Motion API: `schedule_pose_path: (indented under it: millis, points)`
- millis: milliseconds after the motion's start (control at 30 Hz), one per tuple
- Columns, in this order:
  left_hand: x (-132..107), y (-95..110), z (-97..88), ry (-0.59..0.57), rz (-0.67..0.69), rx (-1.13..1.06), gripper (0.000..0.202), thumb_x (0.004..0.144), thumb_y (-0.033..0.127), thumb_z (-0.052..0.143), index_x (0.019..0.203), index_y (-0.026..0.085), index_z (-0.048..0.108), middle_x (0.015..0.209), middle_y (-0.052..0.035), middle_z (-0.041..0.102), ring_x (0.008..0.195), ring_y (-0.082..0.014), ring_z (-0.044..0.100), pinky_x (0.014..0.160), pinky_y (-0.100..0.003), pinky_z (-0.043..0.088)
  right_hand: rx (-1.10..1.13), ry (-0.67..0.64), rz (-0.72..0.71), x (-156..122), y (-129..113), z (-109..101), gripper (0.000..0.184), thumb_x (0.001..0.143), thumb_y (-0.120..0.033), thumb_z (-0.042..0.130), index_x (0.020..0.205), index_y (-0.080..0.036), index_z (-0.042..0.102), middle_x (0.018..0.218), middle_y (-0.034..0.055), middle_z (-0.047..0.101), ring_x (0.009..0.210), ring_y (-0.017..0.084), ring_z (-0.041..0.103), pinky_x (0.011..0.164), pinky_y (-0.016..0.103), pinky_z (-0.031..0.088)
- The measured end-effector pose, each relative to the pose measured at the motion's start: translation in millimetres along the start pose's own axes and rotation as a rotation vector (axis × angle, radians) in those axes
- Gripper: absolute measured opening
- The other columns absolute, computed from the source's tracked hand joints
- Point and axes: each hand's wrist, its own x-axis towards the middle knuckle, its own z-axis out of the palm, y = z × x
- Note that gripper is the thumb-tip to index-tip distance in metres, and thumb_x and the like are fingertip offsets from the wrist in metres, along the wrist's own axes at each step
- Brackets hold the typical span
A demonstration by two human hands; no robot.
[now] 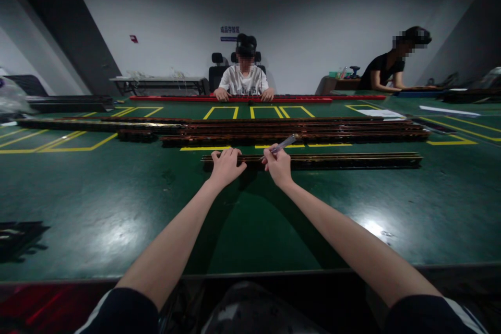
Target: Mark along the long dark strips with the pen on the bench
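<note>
A long dark bar [352, 160] with thin gold-coloured lines lies crosswise on the green table in front of me. My left hand [227, 167] is on its left part, fingers bent over the far edge and thumb on the near side. In my right hand [278, 166] is a slim pen-like tool [287, 142] with a clear, purplish handle, pinched between thumb and fingers. Its handle slants up to the right, and the lower end points down at the bar just right of my left hand. The exact tip is too small to make out.
Beyond the bar lies a stack of similar dark bars [297, 130]. A long red bar [289, 99] lies before a person [245, 81] seated opposite. Another person [385, 70] leans over the table at right. A dark part [19, 237] sits near left; yellow outlines mark the table [117, 193].
</note>
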Motion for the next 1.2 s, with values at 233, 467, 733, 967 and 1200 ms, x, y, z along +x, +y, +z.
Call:
schedule_pose_path:
  millis: [233, 467, 733, 967, 1200]
  points:
    - [-2, 6, -0.6, 0.022, 0.051, 0.074, 0.028, 0.086, 0.027, 0.045, 0.109, 0.017, 0.058, 0.113, -0.0123, 0.064, 0.108, -0.0283, 0.056, 0.099, -0.050, 0.032, -0.023, 0.006, -0.006, 0, -1, 1, 0.040, 0.083, -0.058, 0.053, 0.073, -0.020, 0.049, 0.059, 0.0002, 0.057, 0.044, 0.013, 0.054, 0.042, 0.025, 0.046]
    - [-5, 12, -1.4, 0.007, 0.125, 0.094, 0.040, 0.085, 0.013, 0.037, 0.119, 0.017, 0.057, 0.121, -0.0126, 0.063, 0.114, -0.0273, 0.055, 0.102, -0.051, 0.032, -0.040, -0.019, -0.005, 0, -2, 1, 0.041, 0.083, -0.060, 0.051, 0.074, -0.020, 0.049, 0.060, 0.0006, 0.058, 0.044, 0.013, 0.055, 0.042, 0.025, 0.046]
    - [-4, 13, -0.9, -0.022, 0.121, 0.073, 0.053, 0.077, 0.002, 0.036, 0.124, 0.017, 0.057, 0.127, -0.0128, 0.062, 0.120, -0.0275, 0.053, 0.105, -0.055, 0.028, -0.049, -0.046, -0.009, -1, -4, 2, 0.040, 0.085, -0.057, 0.050, 0.074, -0.019, 0.050, 0.062, 0.0013, 0.058, 0.045, 0.012, 0.054, 0.043, 0.025, 0.047]
    - [-3, 7, -0.3, -0.041, 0.123, 0.018, 0.055, 0.077, 0.000, 0.035, 0.125, 0.017, 0.055, 0.128, -0.0123, 0.061, 0.122, -0.0260, 0.051, 0.104, -0.052, 0.030, -0.037, -0.034, -0.036, -2, -4, 3, 0.037, 0.086, -0.054, 0.052, 0.074, -0.019, 0.051, 0.061, 0.0014, 0.059, 0.045, 0.013, 0.055, 0.042, 0.025, 0.046]
    - [-3, 3, -0.6, -0.033, 0.159, -0.006, 0.054, 0.078, 0.000, 0.033, 0.125, 0.016, 0.055, 0.126, -0.0123, 0.062, 0.120, -0.0249, 0.053, 0.104, -0.049, 0.031, -0.035, 0.029, 0.013, 1, -1, 1, 0.028, 0.087, -0.043, 0.053, 0.073, -0.020, 0.048, 0.056, -0.0019, 0.055, 0.041, 0.011, 0.052, 0.041, 0.023, 0.045]
